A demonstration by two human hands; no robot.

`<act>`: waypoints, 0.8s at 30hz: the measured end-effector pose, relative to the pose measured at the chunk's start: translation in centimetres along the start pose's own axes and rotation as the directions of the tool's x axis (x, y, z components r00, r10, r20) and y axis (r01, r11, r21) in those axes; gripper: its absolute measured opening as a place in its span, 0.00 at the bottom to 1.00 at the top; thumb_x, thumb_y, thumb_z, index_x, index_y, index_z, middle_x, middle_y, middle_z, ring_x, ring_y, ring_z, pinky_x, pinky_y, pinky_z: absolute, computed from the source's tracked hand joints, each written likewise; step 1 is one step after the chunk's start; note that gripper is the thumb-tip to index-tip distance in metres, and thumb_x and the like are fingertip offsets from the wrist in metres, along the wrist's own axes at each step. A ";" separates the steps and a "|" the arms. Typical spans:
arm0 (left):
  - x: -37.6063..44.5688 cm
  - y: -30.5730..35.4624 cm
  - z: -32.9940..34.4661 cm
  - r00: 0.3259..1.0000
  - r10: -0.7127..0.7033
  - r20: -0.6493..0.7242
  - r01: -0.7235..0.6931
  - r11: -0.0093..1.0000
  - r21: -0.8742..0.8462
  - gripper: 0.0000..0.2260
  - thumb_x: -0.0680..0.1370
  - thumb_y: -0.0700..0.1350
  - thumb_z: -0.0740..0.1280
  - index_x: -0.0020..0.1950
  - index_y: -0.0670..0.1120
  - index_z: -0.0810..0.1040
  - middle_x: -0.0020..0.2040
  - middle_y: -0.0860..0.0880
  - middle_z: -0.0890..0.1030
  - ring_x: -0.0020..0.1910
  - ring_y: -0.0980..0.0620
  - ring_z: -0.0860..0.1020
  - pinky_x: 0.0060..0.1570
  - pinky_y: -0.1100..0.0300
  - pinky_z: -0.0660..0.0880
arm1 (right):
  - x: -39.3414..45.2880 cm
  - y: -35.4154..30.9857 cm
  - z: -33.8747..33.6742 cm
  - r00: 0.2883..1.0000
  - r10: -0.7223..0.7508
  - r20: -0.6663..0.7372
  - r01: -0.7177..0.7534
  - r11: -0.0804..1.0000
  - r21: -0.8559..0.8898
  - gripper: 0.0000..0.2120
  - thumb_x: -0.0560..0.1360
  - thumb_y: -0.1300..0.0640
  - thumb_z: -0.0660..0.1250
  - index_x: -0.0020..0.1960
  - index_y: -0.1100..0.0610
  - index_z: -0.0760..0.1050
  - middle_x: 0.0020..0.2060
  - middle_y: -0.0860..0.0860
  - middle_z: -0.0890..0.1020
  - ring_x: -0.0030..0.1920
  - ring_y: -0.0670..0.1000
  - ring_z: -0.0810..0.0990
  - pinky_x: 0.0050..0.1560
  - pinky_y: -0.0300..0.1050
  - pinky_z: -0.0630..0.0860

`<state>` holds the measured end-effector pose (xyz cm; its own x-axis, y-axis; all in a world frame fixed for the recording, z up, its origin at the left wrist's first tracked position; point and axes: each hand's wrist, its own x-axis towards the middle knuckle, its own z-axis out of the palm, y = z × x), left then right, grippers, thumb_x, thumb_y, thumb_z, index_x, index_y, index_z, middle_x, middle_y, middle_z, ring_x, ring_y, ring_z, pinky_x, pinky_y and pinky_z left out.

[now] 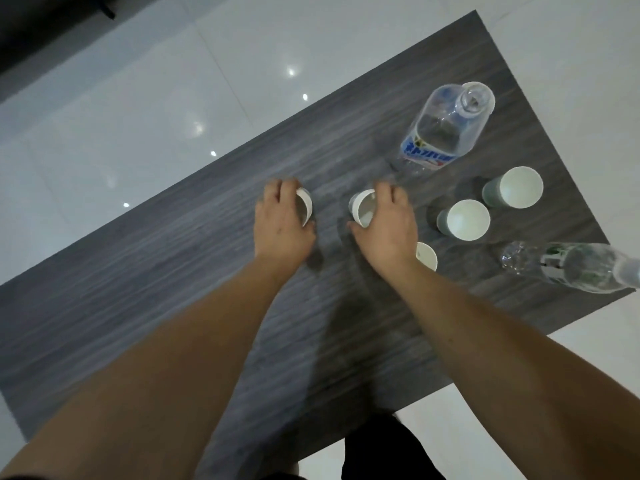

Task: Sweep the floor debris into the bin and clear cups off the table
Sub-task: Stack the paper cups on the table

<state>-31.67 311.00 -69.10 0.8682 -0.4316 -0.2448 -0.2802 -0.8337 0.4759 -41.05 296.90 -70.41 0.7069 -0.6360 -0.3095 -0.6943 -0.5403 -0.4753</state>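
clearing now: the person is working on the cup half of the task, with both hands down on the grey table [173,271] at once.
left hand: the left hand [280,223] is wrapping a paper cup [304,206] from its outer side, fingers curling over the far wall and thumb coming round the near one, so it is gripping the cup.
right hand: the right hand [388,223] is closing round a second cup [363,207] the same way, fingers curled over the rim's far edge and thumb under the near side.
cups waiting: three more are standing to the right, one half hidden by the right wrist [426,256], one just beyond it [467,220] and the far one [521,187] near the table's right edge.
bottles: a clear bottle with a blue label [436,133] is standing uncapped behind the cups, and another clear bottle [571,266] is sitting at the right edge; whether it is upright or lying i cannot tell.
sweeping: no broom, bin or debris is showing on the white floor [104,116], so how far that half has gone cannot be judged.
next move: lifting both cups straight up seems called for, or nesting one in the other to free a hand for the three left.
care: the cup walls are thin, so a light squeeze is probably enough.
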 end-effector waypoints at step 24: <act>-9.5 8.6 -2.3 0.957 0.230 0.177 -0.207 0.968 -0.139 0.26 0.65 0.44 0.75 0.62 0.46 0.73 0.59 0.44 0.73 0.50 0.41 0.75 0.47 0.53 0.71 | -11.2 4.0 -10.1 0.930 0.259 -0.262 -0.215 0.959 0.185 0.35 0.64 0.55 0.79 0.67 0.54 0.68 0.59 0.55 0.73 0.54 0.58 0.76 0.52 0.44 0.69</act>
<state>-41.37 308.69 -60.68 0.6937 -0.6658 -0.2746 -0.3938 -0.6699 0.6293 -53.07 296.29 -60.56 0.4416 -0.8757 -0.1955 -0.7930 -0.2790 -0.5416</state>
